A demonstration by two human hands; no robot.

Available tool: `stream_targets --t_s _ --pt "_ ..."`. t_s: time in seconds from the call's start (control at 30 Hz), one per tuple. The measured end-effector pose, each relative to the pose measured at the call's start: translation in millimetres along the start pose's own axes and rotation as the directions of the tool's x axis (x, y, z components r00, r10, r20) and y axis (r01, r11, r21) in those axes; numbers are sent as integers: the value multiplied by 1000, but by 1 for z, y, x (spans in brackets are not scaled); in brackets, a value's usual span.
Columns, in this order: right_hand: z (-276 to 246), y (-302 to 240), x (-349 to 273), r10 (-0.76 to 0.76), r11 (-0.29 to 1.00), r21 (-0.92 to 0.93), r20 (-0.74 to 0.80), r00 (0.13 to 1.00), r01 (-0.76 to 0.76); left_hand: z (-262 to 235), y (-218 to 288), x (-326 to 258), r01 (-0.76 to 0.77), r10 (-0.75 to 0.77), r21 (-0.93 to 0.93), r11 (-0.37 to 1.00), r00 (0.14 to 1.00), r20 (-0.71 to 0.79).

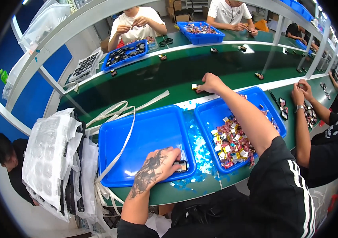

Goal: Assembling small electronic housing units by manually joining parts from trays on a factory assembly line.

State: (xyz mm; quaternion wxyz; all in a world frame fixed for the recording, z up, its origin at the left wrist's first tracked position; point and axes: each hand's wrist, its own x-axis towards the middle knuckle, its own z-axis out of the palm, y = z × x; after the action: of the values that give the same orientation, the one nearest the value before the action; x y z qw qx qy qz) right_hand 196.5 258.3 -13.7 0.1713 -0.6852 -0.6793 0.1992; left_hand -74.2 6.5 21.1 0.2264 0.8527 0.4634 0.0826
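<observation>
My left hand [156, 167], tattooed on its back, rests over the front right corner of a blue tray [137, 137]. Its fingers are closed on a small black-cased part [182, 166], of which one end shows by the thumb. Stretched out over the far edge of the bench, my right hand [212, 84] pinches a small white-and-red part [194, 86] beside the green conveyor belt [145, 81]. Under my right forearm, a second blue tray [206, 115] holds a heap of small white, yellow and red parts [234, 141].
Blue film scraps [202, 148] lie between the trays. White straps [123, 141] cross the left tray beside stacked plastic-wrapped trays [52, 158]. Small black parts [259, 75] dot the belt. Co-workers' hands [298, 95] work at right and across the belt, near further blue trays [200, 37].
</observation>
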Motion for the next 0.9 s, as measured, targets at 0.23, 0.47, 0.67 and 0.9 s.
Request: stream_targets --t_s 0.23,0.47,0.67,0.9 --pt "-65 24 -30 -63 957 280 -51 997 74 -5 1 18 -98 -172 -855 510 962 -213" --pt "-101 19 -116 -408 883 -46 420 811 468 -2 -6 31 -168 -374 -981 -98 920 -120" --pt "-78 34 -142 -380 744 -428 360 852 513 0 6 32 -134 -384 -990 -45 917 -106" --pt "-95 34 -158 -589 789 -54 217 779 612 9 11 31 -120 -332 -984 132 930 -158"
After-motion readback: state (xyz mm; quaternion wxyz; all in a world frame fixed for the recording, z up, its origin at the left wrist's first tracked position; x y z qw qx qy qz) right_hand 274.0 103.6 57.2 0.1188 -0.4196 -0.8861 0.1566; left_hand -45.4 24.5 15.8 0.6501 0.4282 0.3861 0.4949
